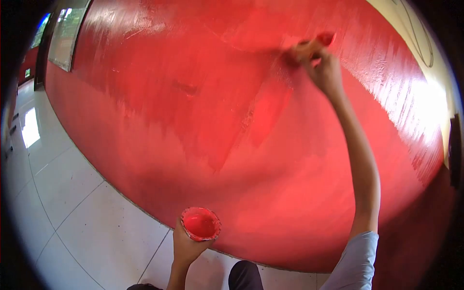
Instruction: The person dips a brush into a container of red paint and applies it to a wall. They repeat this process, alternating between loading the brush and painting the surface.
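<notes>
Low in the view, my left hand (187, 247) is wrapped round a small cup (201, 224) of red paint, its rim crusted with paint. My right hand (323, 67) is raised at the upper right, close to the red wall (193, 125), with its fingers closed on a paintbrush (326, 38). Red paint covers the part of the brush that shows; its contact with the wall is hard to make out. Wet, glossy streaks spread over the upper wall, and the lower part looks more matt.
White floor tiles (96, 212) run along the wall's foot at the left. A framed glass panel (67, 36) stands at the upper left. At the right are a cream surface (403, 24) with a thin cable and a dark object (455, 151). My knee (245, 276) shows at the bottom.
</notes>
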The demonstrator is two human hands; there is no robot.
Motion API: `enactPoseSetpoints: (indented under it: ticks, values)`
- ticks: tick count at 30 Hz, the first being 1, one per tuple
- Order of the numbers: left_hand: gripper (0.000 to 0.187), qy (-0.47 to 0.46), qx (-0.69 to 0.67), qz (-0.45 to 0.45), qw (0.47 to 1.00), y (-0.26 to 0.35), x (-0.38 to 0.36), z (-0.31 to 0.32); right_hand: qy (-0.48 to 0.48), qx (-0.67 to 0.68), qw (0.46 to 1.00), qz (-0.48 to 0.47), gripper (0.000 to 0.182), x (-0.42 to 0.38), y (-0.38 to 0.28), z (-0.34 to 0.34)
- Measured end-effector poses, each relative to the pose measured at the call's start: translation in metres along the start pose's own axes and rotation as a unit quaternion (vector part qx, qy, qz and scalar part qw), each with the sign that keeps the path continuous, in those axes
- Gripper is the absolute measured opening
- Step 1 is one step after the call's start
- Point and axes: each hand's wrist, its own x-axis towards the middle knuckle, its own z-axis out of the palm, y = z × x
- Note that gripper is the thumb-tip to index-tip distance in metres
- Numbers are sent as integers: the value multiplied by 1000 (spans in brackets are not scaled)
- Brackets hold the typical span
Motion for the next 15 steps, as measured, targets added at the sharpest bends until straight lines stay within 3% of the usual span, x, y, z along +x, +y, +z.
enactPoseSetpoints:
  ticks: [3, 5, 6, 7, 8, 10, 13, 14, 15]
  values:
    - [84, -5, -9, -24, 1000, 1, 2, -1, 97, -106, 989, -32, 18, 39, -10, -16]
    - [83, -14, -16, -23, 1000, -2, 2, -1, 22, -147, 981, -123, 31, 13, -13, -4]
    - [83, -21, -16, -21, 999, -4, 2, -1, -95, -192, 971, -106, 37, -22, -22, 5]
    - [83, -27, -15, -18, 999, -6, 2, -2, -99, -121, 970, -185, 33, -53, -43, 20]
    - [83, -30, -13, -9, 999, -7, 2, -2, -152, -85, 971, -161, 32, -87, -67, 31]
    - [82, -33, -8, 11, 999, -7, 4, -1, -344, -55, 934, -79, 37, -115, -108, 30]
    - [83, -25, -5, 23, 999, -5, 7, 0, -183, 53, 976, -106, 21, -75, -61, 34]
    - [81, -19, 6, 14, 1000, -4, 7, -1, -146, 133, 977, 84, 13, -51, -38, 30]
    - [80, -12, 16, 5, 1000, -3, 7, -1, -94, 55, 990, 94, 17, -15, -28, 18]
